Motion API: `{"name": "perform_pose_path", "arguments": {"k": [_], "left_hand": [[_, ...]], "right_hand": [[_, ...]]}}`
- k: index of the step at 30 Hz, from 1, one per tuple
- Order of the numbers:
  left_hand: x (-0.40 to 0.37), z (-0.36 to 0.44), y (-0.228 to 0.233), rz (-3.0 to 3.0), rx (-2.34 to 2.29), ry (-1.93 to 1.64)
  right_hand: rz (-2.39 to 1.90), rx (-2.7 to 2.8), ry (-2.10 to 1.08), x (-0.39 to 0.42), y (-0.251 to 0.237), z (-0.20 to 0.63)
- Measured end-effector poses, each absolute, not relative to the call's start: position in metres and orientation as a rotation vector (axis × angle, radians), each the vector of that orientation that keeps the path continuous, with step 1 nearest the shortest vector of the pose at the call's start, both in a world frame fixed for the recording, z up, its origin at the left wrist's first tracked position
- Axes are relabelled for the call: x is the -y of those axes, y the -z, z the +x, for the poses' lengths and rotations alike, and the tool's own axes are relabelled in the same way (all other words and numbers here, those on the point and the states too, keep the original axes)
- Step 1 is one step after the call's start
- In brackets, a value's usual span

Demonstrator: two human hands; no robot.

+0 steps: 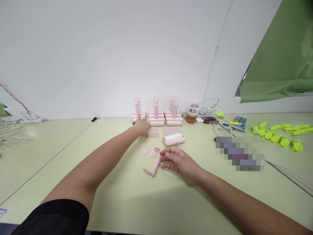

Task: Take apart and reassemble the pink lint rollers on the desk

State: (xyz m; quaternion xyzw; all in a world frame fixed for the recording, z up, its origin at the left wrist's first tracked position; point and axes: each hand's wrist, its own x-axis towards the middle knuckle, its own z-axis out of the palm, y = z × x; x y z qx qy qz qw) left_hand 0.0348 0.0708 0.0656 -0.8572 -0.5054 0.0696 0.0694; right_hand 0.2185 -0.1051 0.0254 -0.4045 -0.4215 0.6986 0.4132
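1. Pale green table (114, 202) against white wall (97, 58); green cloth (278, 58) at upper right.
2. Left hand (142, 126) at leftmost of the pink rollers (156, 123) along the far edge, grip hidden, impossible to tell; pixelated object (237, 156) toward the right edge.
3. Right hand (179, 163), fingers loosely apart, just beside curved pink piece (154, 167).
4. Bottle (192, 114) near far edge.

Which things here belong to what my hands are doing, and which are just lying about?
Likely part of the work:
pink rollers by the wall, near the left hand
pink holder with a white roll
L-shaped pink piece by the right hand
two pink discs

Probably just lying about:
labelled bottle
yellow-green pieces
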Motion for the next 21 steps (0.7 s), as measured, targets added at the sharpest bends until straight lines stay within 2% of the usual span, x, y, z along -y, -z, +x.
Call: {"name": "perform_pose_path", "arguments": {"k": [10,16,21], "left_hand": [[-0.062,0.019,-0.068,-2.541,1.423,-0.150],[0.001,0.031,-0.054,-2.614,1.282,0.265],[0.050,0.024,-0.033,-2.729,1.411,0.338]], "right_hand": [[-1.015,1.057,-1.759,0.104,-0.023,0.220],[-1.021,1.053,-1.768,0.106,-0.026,0.219],[-1.019,1.053,-1.775,0.107,-0.027,0.219]]}}
